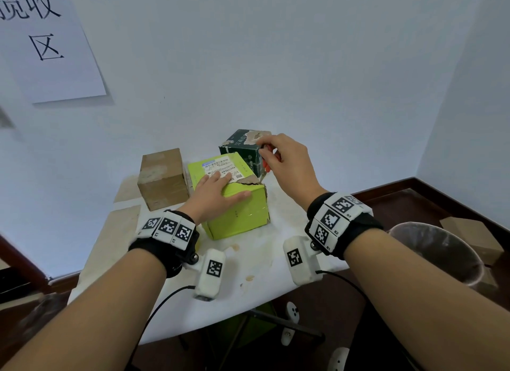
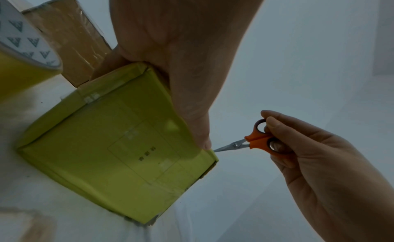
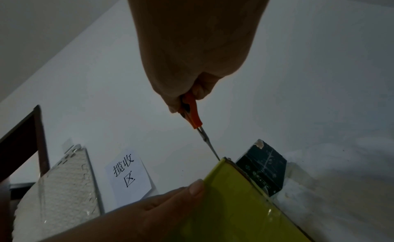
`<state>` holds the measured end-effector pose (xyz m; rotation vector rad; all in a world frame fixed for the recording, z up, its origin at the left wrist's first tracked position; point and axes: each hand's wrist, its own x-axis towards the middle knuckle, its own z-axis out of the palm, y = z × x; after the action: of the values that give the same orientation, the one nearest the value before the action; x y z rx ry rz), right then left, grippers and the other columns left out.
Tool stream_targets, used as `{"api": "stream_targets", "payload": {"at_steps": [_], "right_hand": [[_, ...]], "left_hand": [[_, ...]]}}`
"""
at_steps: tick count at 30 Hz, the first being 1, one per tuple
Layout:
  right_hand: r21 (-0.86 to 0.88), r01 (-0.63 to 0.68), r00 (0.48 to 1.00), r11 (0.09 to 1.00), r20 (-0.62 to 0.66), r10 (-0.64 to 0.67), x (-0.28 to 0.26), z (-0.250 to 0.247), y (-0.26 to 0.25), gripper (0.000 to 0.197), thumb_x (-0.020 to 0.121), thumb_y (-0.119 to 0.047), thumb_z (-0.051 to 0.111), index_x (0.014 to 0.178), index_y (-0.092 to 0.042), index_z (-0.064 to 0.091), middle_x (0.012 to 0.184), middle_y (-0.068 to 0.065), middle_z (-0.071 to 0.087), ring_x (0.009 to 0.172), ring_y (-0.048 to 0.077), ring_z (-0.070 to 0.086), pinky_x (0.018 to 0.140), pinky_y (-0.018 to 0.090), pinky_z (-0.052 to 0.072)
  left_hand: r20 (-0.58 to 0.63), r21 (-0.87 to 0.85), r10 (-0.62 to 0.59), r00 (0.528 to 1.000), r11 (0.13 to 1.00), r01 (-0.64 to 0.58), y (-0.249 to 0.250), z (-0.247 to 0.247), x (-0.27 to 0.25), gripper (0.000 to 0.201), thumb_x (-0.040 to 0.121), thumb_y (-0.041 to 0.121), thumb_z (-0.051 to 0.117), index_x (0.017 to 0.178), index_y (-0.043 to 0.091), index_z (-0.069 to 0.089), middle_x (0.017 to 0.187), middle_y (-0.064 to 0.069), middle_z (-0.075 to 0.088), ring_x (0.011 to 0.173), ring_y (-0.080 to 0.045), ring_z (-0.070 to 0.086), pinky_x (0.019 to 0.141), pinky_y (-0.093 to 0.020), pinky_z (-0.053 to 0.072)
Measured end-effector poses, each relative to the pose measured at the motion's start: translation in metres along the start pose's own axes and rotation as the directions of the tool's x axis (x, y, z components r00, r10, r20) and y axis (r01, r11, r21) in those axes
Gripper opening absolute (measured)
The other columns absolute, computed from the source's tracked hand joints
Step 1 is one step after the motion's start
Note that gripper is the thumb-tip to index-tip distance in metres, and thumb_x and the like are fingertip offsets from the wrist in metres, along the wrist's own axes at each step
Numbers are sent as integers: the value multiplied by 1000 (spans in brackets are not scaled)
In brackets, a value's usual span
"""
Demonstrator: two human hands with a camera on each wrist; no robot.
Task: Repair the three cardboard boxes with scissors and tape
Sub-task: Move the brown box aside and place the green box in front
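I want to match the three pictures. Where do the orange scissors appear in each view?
Head: scissors right of centre, mostly hidden in the right hand, beside the dark green box.
Left wrist: scissors right of centre, blade tips at the green box corner.
Right wrist: scissors in the centre, pointing down to that corner.
Shared landmark: the green box's upper corner.

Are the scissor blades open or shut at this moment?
Shut, or nearly so: the scissors show one thin closed point with the handle loops together, in the right hand, tip at the green box corner.

Torn green box [image 1: 234, 196] among two others
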<state>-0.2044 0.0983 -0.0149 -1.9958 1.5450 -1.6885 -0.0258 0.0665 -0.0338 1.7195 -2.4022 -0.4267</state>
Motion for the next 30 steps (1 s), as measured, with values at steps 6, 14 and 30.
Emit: {"api": "stream_targets", "payload": {"at_steps": [6, 14, 30], "right_hand": [[-113, 116, 977, 987, 190, -93, 4, 1, -12, 21, 92, -12, 57, 110, -13, 68, 95, -1, 65, 81, 10, 54, 81, 30, 46], [-71, -383, 916, 921, 102, 389, 15, 1, 4, 27, 94, -17, 52, 75, -2, 64, 80, 12, 70, 82, 26, 64, 83, 35, 49], [-2, -267, 949, 964, 172, 263, 2, 7, 5, 15, 96, -20, 53, 96, -11, 66, 85, 4, 66, 79, 20, 62, 77, 31, 49]], "left_hand": [[-8, -2, 1, 1000, 1000, -1, 0, 0, 0, 85, 86, 68, 44, 153, 23, 18, 162, -3, 7, 148, -24, 0, 119, -38, 3], [9, 9, 10, 1000, 1000, -10, 1, 0, -1, 83, 88, 67, 42, 154, 23, 16, 162, -3, 6, 148, -24, -1, 119, -38, 2], [-3, -1, 12, 1000, 1000, -12, 1, 1, -1, 82, 88, 66, 44, 153, 24, 17, 162, -3, 7, 148, -24, 0, 118, -37, 2]]}}
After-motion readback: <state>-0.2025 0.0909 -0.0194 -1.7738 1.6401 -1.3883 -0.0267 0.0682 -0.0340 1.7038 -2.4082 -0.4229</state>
